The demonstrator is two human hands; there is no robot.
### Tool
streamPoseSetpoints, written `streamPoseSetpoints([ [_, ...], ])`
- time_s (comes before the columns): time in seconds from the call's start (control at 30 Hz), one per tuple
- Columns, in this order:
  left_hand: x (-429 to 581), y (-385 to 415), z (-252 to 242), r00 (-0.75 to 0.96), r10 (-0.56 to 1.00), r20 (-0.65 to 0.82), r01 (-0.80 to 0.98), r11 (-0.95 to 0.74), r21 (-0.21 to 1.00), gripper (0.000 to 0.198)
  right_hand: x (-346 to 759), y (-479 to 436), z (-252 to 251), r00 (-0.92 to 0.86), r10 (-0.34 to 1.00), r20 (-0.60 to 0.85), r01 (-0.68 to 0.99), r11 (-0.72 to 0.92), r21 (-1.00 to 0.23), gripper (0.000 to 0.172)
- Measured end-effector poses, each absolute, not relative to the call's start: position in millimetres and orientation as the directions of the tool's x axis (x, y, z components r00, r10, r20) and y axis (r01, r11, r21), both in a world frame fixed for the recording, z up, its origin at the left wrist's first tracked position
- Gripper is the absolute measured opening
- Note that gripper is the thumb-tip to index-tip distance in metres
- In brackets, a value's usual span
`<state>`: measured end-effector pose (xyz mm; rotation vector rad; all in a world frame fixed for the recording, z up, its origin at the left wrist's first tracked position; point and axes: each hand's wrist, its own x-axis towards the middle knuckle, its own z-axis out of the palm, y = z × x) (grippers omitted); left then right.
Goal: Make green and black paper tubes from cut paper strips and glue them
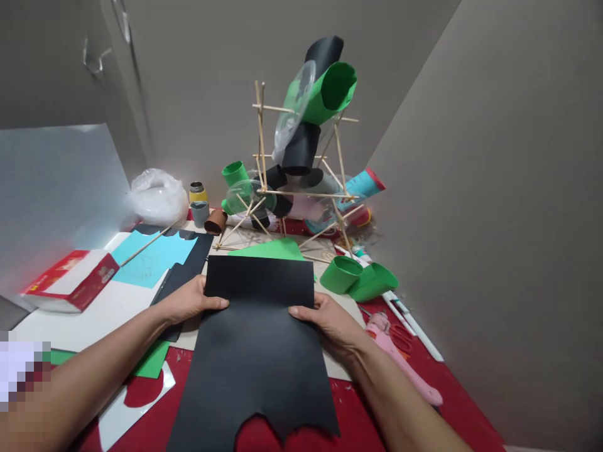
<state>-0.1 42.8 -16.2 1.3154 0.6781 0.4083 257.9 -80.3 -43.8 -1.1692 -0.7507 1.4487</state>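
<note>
A sheet of black paper [261,351] spans the space between both hands, its near edge cut in curves. My left hand [195,298] pinches its left side near the far end, thumb on top. On the opposite side, my right hand [327,317] grips the sheet the same way; the fingers beneath are hidden. The far strip of the sheet shows a crease-like line at thumb height. Just beyond lies green paper [273,249]. Two green paper tubes [342,275] rest to the right of the sheet.
Behind stands a wooden stick frame [301,193] carrying green and black tubes on clear discs. Left are a red box [70,280], blue paper [151,254] and a plastic bag [159,196]. A pink glue gun [407,367] and red scissors [401,337] lie right, near a wall.
</note>
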Motion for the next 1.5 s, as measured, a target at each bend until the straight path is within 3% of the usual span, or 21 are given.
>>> streamPoseSetpoints([
  [0.17,1,43,-20,0.710,0.665,-0.233,0.102,0.231,0.968,0.032,260,-80,-45,0.088,0.954,-0.287,-0.357,-0.239,-0.903,0.031],
  [0.3,1,44,-22,0.745,0.600,-0.292,0.133,0.295,0.946,0.033,260,-80,-44,0.132,0.943,-0.304,-0.359,-0.240,-0.902,0.033],
  [0.57,1,43,-21,0.713,0.651,-0.261,0.151,0.221,0.963,0.026,263,-83,-42,0.143,0.953,-0.268,-0.358,-0.202,-0.912,0.031],
  [0.8,2,41,-16,0.675,0.709,-0.205,0.114,0.173,0.978,0.030,267,-84,-38,0.160,0.971,-0.175,-0.281,-0.125,-0.952,0.029],
  [0.93,1,43,-11,0.700,0.695,-0.164,0.170,0.061,0.984,0.028,269,-84,-35,0.162,0.982,-0.098,-0.210,-0.062,-0.976,0.028],
  [1.1,-3,42,-3,0.753,0.644,-0.136,0.143,0.041,0.989,0.031,268,-88,-27,0.085,0.996,-0.015,-0.174,0.000,-0.985,0.024],
  [1.33,-5,37,7,0.750,0.641,-0.163,0.132,0.096,0.987,0.014,260,-94,-10,0.059,0.992,-0.112,-0.195,-0.099,-0.976,0.023],
  [1.5,-7,43,0,0.734,0.648,-0.206,0.171,0.118,0.978,0.007,261,-93,-14,0.060,0.997,-0.044,-0.130,-0.036,-0.991,0.020],
])
